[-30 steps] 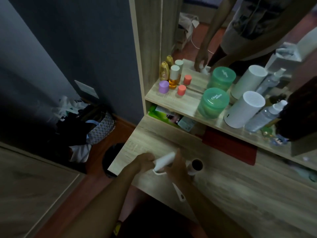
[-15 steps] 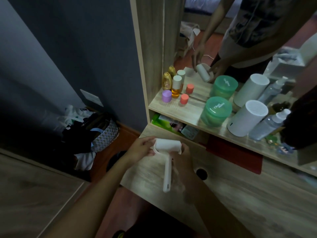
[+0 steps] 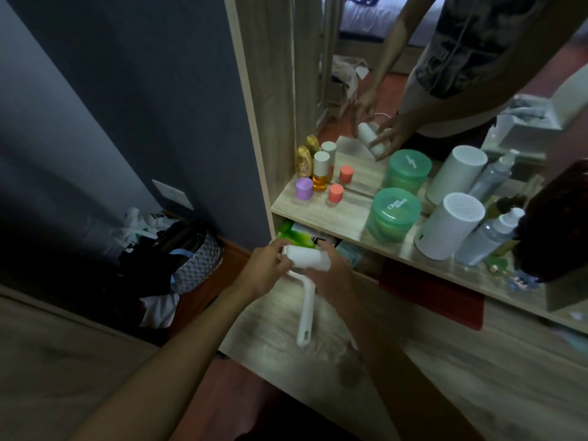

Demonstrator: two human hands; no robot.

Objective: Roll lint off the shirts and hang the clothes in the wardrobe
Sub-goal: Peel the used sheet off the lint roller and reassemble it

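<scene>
A white lint roller (image 3: 306, 261) hangs in the air above the wooden dressing table (image 3: 445, 370), its roll lying sideways and its handle pointing down toward me. My left hand (image 3: 264, 272) pinches the left end of the roll with its fingertips. My right hand (image 3: 332, 276) grips the right side of the roll from behind. A mirror above the shelf reflects both hands and the roller. No shirt or hanger is in view.
The shelf (image 3: 343, 214) holds small bottles, a purple jar (image 3: 304, 188), two coral caps, a green tub (image 3: 393, 214), a white cylinder (image 3: 448, 226) and a spray bottle (image 3: 491, 235). A red book lies beneath. Bags (image 3: 178, 253) sit on the floor at left.
Both hands lifted the lint roller off the table top and turned it so the handle hangs down. The camera view shifted slightly nearer the shelf.
</scene>
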